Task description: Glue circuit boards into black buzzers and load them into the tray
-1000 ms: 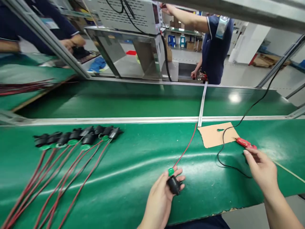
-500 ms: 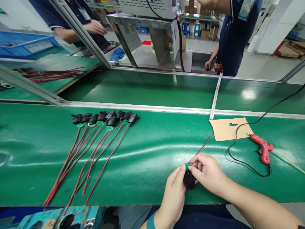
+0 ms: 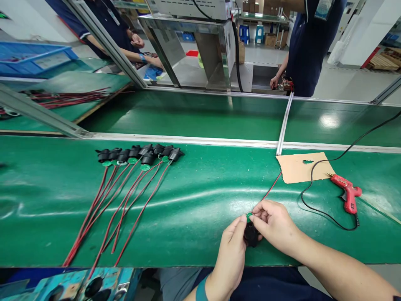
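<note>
Both my hands meet at the front of the green bench. My left hand [image 3: 232, 246] is closed on the left side of a black plastic part [image 3: 251, 235], its thumb at a small green circuit board [image 3: 249, 217] at the top end. My right hand [image 3: 272, 220] pinches the same board and part from the right. A red wire [image 3: 272, 188] runs up from there to beneath a cardboard piece [image 3: 305, 168]. On the left lie several similar black parts [image 3: 147, 157] with green discs and long red wires [image 3: 138, 217] trailing toward the bench's front edge.
Right of my hands lies a red glue gun [image 3: 347, 192] with its black cord [image 3: 308, 205] looping past the cardboard. An aluminium rail [image 3: 188, 140] borders the bench [image 3: 200, 238] at the back. Two co-workers stand beyond. A turquoise crate [image 3: 108, 284] sits below the front left edge.
The view has shifted slightly. My hands keep their hold on the black part with almost no movement. At the back left, a co-worker's arms have moved apart, one reaching to the right.
</note>
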{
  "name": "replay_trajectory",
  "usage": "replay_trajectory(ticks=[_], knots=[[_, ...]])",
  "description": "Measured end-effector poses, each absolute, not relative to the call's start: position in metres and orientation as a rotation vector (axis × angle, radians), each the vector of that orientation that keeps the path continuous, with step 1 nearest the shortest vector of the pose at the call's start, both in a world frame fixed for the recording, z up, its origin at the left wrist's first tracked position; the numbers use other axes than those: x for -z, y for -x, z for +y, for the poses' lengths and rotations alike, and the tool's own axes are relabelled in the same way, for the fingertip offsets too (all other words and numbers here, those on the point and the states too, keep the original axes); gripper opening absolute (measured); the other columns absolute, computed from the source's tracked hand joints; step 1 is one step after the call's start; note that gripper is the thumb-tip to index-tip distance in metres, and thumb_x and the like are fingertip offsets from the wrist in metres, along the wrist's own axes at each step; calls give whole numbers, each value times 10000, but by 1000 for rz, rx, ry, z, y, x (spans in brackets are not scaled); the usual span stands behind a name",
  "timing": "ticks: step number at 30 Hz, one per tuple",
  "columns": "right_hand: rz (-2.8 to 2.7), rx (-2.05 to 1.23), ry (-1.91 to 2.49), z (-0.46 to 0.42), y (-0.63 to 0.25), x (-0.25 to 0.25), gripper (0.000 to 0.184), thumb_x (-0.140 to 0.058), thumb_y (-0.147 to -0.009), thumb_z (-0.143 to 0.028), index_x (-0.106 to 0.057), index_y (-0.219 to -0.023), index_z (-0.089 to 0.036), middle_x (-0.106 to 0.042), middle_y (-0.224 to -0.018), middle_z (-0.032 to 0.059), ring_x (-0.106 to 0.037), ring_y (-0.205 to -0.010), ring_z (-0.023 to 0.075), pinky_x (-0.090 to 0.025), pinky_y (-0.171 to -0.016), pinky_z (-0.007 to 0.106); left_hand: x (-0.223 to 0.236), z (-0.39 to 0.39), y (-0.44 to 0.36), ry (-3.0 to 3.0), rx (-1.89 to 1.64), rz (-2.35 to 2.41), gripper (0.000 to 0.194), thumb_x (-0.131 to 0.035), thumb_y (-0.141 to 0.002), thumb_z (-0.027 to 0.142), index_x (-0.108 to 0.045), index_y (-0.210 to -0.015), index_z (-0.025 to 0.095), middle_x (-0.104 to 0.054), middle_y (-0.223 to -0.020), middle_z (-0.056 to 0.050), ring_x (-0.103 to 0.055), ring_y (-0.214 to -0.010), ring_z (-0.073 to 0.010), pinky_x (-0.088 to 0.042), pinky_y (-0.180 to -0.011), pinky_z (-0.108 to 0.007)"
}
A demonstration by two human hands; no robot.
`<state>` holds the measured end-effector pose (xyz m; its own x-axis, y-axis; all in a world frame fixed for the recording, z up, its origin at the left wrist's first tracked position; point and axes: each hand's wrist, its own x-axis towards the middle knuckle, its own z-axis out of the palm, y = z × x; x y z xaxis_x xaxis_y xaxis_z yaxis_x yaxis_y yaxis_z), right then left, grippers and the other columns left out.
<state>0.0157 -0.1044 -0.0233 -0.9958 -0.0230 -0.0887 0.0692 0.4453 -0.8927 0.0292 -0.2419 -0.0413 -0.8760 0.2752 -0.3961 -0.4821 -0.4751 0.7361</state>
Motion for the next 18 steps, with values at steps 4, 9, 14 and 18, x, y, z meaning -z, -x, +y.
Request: replay_trajectory(ticks=[4, 9, 14, 18], knots=[[2614, 1581, -30, -104, -15, 24, 70, -611, -816, -161, -592, -782, -219, -554, -588, -42, -571, -539, 132, -459, -473, 226, 41, -241, -29, 333, -2343, 1301, 300, -702, -893, 439, -770, -970, 158, -754, -943, -86, -655, -979, -254, -498, -853, -322], [2684, 1519, 48, -100, -15, 20, 87, -600, -866, -160, -611, -794, -207, -596, -659, -15, -608, -624, 153, -489, -565, 262, 39, -241, -28, 331, -2327, 1304, 318, -713, -876, 456, -773, -966, 156, -754, -935, -85, -660, -964, -256, -505, -840, -328], [2882, 1306, 509, -93, -13, 14, 178, -571, -930, -148, -671, -1073, -186, -665, -919, 63, -632, -819, 192, -533, -749, 340, 40, -242, -27, 340, -2313, 1340, 340, -724, -861, 467, -775, -982, 153, -752, -909, -88, -665, -930, -256, -512, -822, -333], [2918, 1167, 790, -94, -5, 11, 150, -583, -944, -119, -699, -989, -202, -627, -965, 68, -571, -880, 195, -511, -730, 315, 42, -244, -28, 341, -2322, 1397, 313, -755, -838, 443, -779, -961, 156, -754, -927, -87, -660, -941, -255, -507, -819, -322]])
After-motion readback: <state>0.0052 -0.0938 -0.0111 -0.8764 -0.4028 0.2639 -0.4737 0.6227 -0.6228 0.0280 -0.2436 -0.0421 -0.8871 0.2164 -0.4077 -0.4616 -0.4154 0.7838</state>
